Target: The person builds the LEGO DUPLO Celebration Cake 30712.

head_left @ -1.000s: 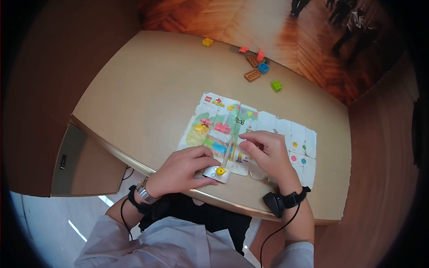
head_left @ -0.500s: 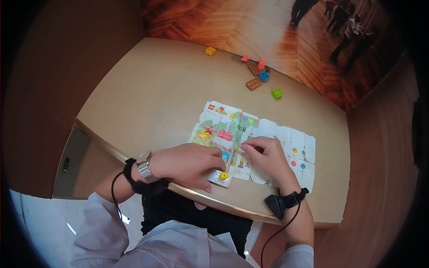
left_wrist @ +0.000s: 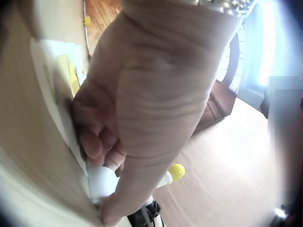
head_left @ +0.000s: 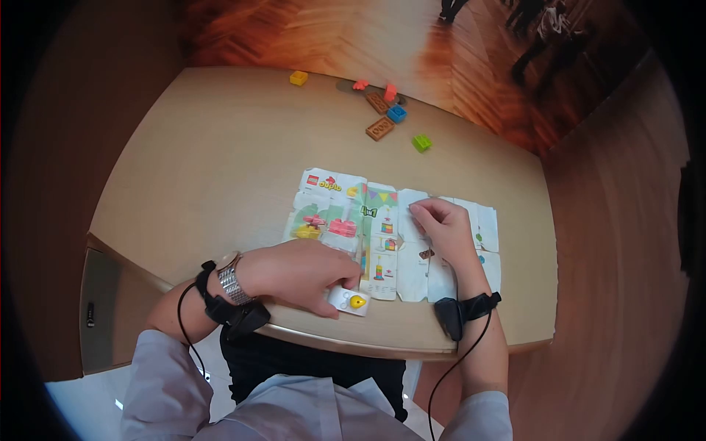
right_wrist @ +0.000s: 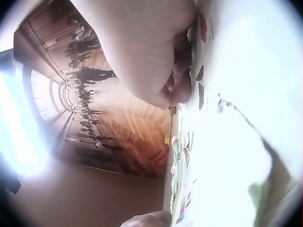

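Two hands divide the work: the left hand (head_left: 301, 272) pinches a yellow-tipped white piece (head_left: 343, 300) by the near edge of the leaflet (head_left: 412, 278) and should hold steady, while the right hand (head_left: 446, 226), its grip unclear, should go lightly over those creases.

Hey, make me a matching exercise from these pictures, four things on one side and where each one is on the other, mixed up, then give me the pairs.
Things:
1. Lime-green brick
2. White piece with a yellow tip
3. Yellow brick
4. Duplo instruction sheet

Places:
A. Leftmost loose brick in the head view
B. Spread out below the right hand
C. Rightmost loose brick in the head view
D. Between the thumb and fingers of the left hand

Pairs: 1-C, 2-D, 3-A, 4-B.
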`<state>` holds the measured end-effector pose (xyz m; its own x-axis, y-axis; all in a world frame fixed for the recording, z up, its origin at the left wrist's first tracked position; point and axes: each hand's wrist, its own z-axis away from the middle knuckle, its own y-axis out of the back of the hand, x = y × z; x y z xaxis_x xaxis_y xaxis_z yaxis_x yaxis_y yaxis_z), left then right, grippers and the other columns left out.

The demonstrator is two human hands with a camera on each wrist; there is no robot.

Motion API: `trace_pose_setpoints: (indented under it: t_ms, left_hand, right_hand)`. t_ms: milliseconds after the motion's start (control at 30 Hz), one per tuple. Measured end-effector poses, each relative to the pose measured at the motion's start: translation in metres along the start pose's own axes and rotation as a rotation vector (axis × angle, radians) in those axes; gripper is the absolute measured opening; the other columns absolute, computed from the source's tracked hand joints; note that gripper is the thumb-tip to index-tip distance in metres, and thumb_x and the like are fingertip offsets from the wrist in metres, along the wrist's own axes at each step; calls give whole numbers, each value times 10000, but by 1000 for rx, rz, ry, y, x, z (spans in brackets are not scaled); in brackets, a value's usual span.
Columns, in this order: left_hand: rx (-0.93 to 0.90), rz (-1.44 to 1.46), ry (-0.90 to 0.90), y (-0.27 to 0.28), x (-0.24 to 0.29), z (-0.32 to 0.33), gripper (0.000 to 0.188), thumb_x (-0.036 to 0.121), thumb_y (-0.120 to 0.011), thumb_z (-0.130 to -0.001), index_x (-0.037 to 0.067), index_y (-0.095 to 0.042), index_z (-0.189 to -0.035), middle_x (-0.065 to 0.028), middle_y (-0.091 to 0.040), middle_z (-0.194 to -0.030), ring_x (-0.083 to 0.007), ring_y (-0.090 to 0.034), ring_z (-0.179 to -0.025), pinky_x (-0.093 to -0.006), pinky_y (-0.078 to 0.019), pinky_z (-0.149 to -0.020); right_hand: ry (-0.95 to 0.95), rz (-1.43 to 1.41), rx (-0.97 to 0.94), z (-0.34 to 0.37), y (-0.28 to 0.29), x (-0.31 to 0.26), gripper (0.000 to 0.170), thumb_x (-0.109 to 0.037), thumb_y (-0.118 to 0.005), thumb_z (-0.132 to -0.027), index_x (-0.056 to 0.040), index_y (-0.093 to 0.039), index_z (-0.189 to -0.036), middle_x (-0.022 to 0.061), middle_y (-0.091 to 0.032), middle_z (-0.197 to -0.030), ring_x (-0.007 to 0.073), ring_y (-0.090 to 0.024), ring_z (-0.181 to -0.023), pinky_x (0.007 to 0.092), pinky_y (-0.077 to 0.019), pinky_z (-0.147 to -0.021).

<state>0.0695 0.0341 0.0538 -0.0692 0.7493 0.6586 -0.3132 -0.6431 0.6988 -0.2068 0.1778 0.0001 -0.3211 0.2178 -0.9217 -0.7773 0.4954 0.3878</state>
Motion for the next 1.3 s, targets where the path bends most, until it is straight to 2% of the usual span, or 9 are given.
trace_pose_setpoints:
  t_ms: [67,100,167,267,667,1067,1167,1300]
  left_hand:
    - [132,-7,-92,-7,-5,5,423,356,-875,-873,91,-633,-1096,-104,-684,-979,-341,-704,-934,-442,-537,-800]
    - [130,-2,-97,-7,-5,5,423,356,-875,-873,91,-633,-1096,-104,-684,-979,-341,-704,-934,-442,-537,-800]
    - [145,-36,-112,-7,-4,6,422,362,-866,-886,87,-639,-1111,-121,-691,-978,-359,-710,-942,-454,-548,-811]
    - [134,-39,-101,-6,-4,7,422,369,-863,-886,85,-644,-1110,-134,-697,-983,-373,-713,-947,-466,-549,-805]
    - [141,-29,-111,-4,-4,7,416,368,-864,-882,77,-640,-1079,-137,-698,-972,-366,-708,-936,-463,-539,-788]
    - [150,-37,-150,-5,-8,7,425,389,-860,-884,68,-610,-1008,-160,-701,-945,-391,-698,-928,-478,-522,-780]
    - [141,-45,-136,-4,-7,7,431,396,-865,-876,65,-616,-998,-164,-707,-925,-397,-701,-911,-479,-522,-772]
    - [146,-20,-137,-7,-8,8,441,404,-873,-866,63,-621,-990,-166,-711,-909,-401,-704,-896,-482,-521,-759]
  right_hand:
    - [62,53,-29,-3,1,3,217,-187,-758,-1037,15,-810,-1093,16,-705,-809,75,-612,-676,264,-533,-546]
    - [56,57,-28,-2,1,0,217,-187,-758,-1037,15,-810,-1093,16,-705,-809,75,-612,-676,264,-533,-546]
    - [-80,34,-47,2,0,-15,226,-195,-755,-1037,10,-807,-1117,24,-712,-839,71,-618,-691,265,-551,-486]
    - [-67,32,-44,3,-1,-15,235,-203,-752,-1038,6,-806,-1131,31,-724,-860,69,-621,-699,270,-560,-447]
    - [46,57,-19,-1,0,2,216,-176,-774,-1025,19,-809,-1112,24,-748,-856,68,-614,-721,251,-518,-583]
    - [-34,-8,-17,1,0,-1,226,-196,-766,-1034,7,-806,-1122,8,-729,-866,62,-603,-700,252,-519,-523]
    - [56,23,-18,-3,0,10,222,-193,-765,-1034,3,-805,-1130,6,-724,-862,59,-600,-701,247,-518,-521]
    - [-4,19,-25,2,0,2,217,-186,-770,-1031,6,-807,-1124,5,-729,-868,58,-596,-711,242,-509,-548]
